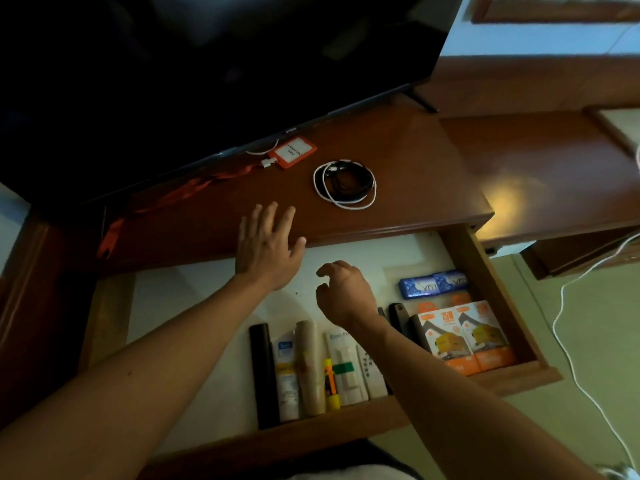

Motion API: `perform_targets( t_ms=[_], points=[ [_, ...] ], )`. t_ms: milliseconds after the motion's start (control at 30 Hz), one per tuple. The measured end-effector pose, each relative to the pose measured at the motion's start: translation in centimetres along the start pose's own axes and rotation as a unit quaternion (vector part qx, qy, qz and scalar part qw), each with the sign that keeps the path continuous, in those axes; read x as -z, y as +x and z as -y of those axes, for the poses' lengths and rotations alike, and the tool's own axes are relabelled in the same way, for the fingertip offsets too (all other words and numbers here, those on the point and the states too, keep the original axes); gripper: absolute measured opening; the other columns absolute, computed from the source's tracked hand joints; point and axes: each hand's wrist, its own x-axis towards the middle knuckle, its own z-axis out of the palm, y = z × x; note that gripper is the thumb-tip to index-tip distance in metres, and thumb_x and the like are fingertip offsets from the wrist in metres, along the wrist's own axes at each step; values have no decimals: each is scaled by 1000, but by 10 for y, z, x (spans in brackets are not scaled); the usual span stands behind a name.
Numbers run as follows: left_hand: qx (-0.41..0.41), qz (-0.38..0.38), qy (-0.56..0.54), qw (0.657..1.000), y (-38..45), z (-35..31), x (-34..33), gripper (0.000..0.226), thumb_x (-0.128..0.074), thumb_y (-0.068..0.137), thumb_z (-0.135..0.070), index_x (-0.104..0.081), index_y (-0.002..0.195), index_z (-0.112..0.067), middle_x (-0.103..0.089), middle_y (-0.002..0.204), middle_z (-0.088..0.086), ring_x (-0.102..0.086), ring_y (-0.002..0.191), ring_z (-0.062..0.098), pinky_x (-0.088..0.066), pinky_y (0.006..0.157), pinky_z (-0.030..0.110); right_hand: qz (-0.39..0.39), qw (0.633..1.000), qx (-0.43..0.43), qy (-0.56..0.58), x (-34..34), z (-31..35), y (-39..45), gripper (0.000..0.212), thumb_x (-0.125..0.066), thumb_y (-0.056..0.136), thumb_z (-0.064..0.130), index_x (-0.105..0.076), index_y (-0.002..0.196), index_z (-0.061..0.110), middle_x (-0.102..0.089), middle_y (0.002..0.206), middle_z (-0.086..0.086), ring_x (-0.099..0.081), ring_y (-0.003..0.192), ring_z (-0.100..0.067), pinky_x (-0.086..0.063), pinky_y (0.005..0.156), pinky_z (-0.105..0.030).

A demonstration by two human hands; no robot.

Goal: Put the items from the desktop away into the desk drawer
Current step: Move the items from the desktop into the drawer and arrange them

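On the desktop (398,161), behind the open drawer (491,282), a coil of cables (344,183) and an orange badge (292,152) on its strap remain. The left hand (266,249) is spread flat at the desk edge; the right hand (341,289) hangs loosely curled, holding nothing. The coil looks light and floppy and is best pinched across several loops.

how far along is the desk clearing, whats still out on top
Mostly done: the open drawer already holds tubes, a blue pack and orange boxes. In hand: nothing; the left hand reaches open over the desktop, the right hand hangs loosely curled above the drawer. Left: the coiled cables and the orange badge holder with its lanyard.
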Motion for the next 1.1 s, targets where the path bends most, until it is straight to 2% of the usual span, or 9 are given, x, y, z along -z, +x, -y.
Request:
perform_targets(
  t_ms=[100,233,300,433,567,633,733,833,1100],
  points=[
    [31,34,43,998,38,0,-4,77,-21,95,-70,-6,159,-31,-2,167,10,4,153,34,3,121,54,-57,998,20,25,15,-12,25,35,-58,86,13,-68,119,17,-64,123,-3,-59,111,-24,-53,89,-39],
    [71,86,74,991,70,9,-20,81,-8,90,-78,3,158,-35,9,167,8,11,152,35,8,120,57,-117,990,38,69,33,-29,67,22,-56,81,14,-69,98,14,-64,99,-4,-60,88,-25,-54,73,-38],
    [80,107,78,988,78,14,-29,82,-5,87,-80,3,158,-38,10,167,7,12,152,34,7,120,58,-137,987,39,68,42,-34,86,18,-52,79,13,-66,90,11,-63,95,-8,-59,86,-30,-51,69,-40],
    [77,88,98,988,79,20,-43,83,-3,85,-83,1,157,-40,9,167,5,10,152,34,3,119,61,-174,978,-13,110,62,-39,126,27,-56,88,17,-66,113,11,-60,117,-10,-57,105,-30,-49,84,-38],
    [81,73,100,989,80,21,-43,84,-4,84,-83,-2,157,-42,6,168,4,7,152,34,1,119,61,-203,973,-69,85,79,-41,167,35,-51,93,30,-56,121,10,-50,124,-13,-50,111,-36,-45,88,-46],
    [83,66,99,989,81,20,-43,84,-4,84,-84,-3,157,-42,5,168,3,6,152,33,0,119,61,-177,977,-114,44,87,-41,185,43,-48,95,38,-49,128,11,-45,131,-14,-44,119,-37,-41,94,-50],
    [80,58,99,990,80,19,-43,85,-3,83,-84,-3,157,-42,3,168,3,4,153,33,-2,119,60,-78,982,-172,-10,95,-40,210,53,-52,93,43,-45,135,10,-41,137,-15,-40,126,-38,-38,101,-51],
    [79,57,99,990,80,19,-42,85,-4,84,-84,-3,157,-42,2,168,4,3,152,34,-3,119,60,1,984,-174,-34,97,-40,221,64,-61,91,46,-44,141,10,-40,140,-15,-41,127,-38,-42,102,-51],
    [81,50,94,991,79,20,-41,83,-8,85,-83,-6,157,-42,-1,168,4,1,153,33,-5,119,60,-25,991,-129,-6,92,-49,225,44,-62,94,26,-52,130,4,-53,128,-18,-56,114,-39,-51,93,-45]
  ],
)
